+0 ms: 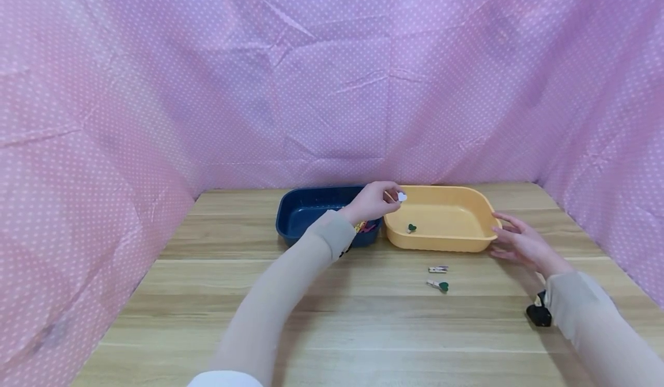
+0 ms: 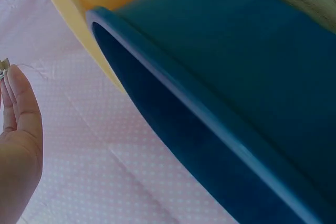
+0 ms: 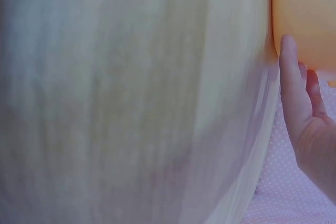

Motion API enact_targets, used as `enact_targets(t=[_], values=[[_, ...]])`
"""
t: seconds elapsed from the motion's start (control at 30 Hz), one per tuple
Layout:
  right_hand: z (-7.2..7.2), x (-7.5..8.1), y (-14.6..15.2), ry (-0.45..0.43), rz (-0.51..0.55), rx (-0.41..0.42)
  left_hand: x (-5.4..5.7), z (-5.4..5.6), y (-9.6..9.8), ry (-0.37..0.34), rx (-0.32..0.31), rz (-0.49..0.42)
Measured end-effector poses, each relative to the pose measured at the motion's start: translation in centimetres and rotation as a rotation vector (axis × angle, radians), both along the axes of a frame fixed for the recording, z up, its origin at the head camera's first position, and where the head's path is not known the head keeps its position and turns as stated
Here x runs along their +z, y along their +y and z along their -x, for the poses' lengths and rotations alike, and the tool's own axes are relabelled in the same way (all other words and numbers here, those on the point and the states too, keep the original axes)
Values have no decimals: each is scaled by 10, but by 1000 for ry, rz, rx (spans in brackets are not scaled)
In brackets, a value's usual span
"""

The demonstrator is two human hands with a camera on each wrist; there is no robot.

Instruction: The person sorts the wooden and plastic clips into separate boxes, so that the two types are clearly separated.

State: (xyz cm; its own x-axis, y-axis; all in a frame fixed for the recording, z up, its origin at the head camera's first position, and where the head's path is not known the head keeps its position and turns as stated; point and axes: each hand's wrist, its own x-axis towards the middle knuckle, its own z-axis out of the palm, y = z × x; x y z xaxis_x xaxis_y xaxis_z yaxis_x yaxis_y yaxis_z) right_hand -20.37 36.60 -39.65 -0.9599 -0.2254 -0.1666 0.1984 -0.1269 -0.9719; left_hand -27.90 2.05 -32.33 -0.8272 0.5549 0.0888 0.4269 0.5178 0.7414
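Observation:
Between thumb and fingertips my left hand [image 1: 370, 201] pinches a small wooden clothespin with a white heart [image 1: 402, 196], above the place where the two bins meet. In the left wrist view the left hand [image 2: 21, 114] is at the left edge, the clothespin only partly in sight. My right hand [image 1: 524, 244] touches the right end of the yellow bin [image 1: 441, 243], its fingers spread and mostly straight. The right wrist view shows the right hand [image 3: 307, 103] against the bin's outer wall. A clothespin with a green heart [image 1: 411, 228] lies inside the yellow bin.
Left of the yellow bin stands a dark blue bin [image 1: 295, 194] holding several colored clothespins [image 1: 367, 226], partly hidden by the left arm. On the wooden table [image 1: 384, 323] lie a clothespin [image 1: 438, 269] and another with a green heart [image 1: 440, 285]. Pink dotted cloth [image 1: 332, 87] hangs around.

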Motion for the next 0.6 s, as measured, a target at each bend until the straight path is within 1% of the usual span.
enact_targets(t=[0.13,0.2,0.23,0.27,0.37,0.47,0.5,0.57,0.6], values=[[2,-3,2,13,4,3,-3,6,6,-11,35,-13],[3,-7,5,37,-7,19,-4,8,10,-17,47,-27],[4,-9,7,50,-11,26,-5,9,12,-20,51,-31],[6,-12,9,67,22,52,-7,9,14,-21,52,-31],[7,-16,13,95,13,77,-11,10,20,-43,49,-30],[6,-15,11,82,33,58,-14,11,26,-54,46,-17],[4,-12,8,70,1,33,-14,11,28,-61,44,-18],[3,-9,5,52,6,15,-15,12,30,-71,38,-19],[2,-7,4,43,13,7,-17,13,31,-60,32,-18]])
